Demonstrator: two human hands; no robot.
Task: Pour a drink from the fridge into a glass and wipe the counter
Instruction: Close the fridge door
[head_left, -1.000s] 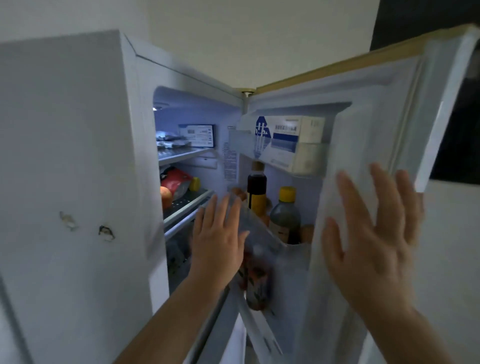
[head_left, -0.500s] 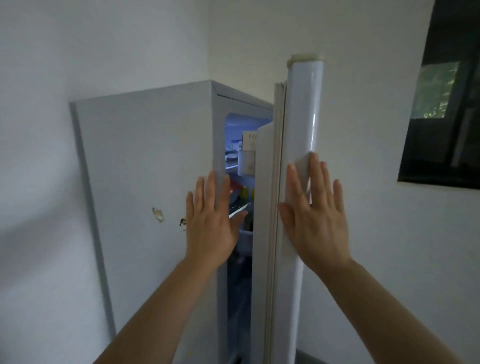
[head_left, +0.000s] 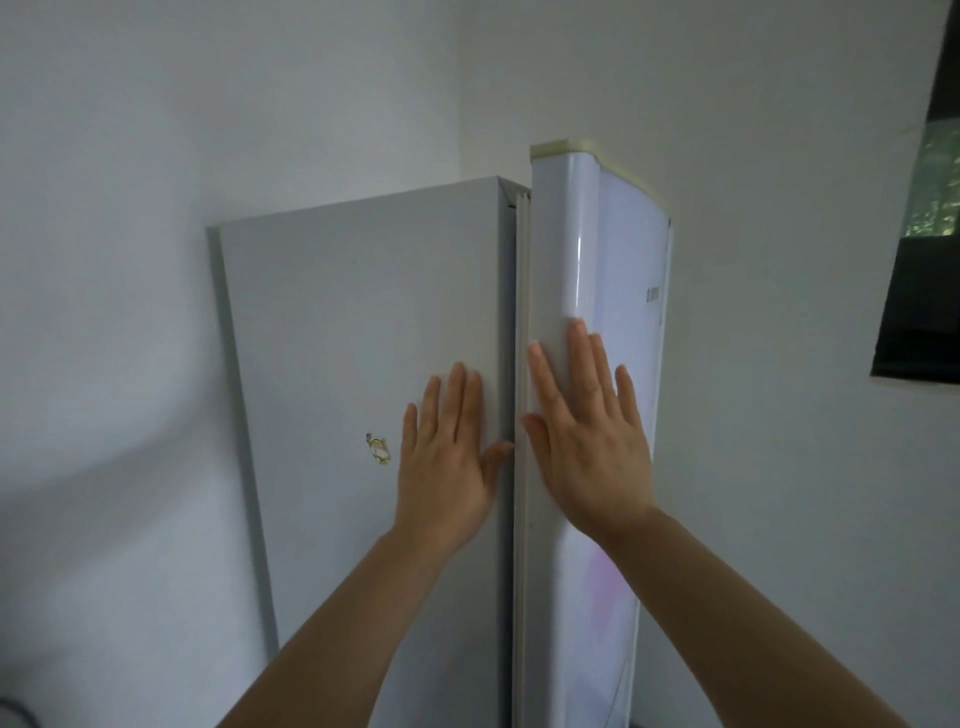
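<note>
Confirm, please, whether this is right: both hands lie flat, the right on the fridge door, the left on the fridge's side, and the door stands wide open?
Not quite: the head view shows the fridge door shut or all but shut, no interior visible. The right hand does lie flat on it, the left hand on the fridge's side.

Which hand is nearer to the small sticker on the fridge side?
Left. The left hand lies flat on the fridge side just right of the sticker; the right hand presses the door edge, farther right.
</note>
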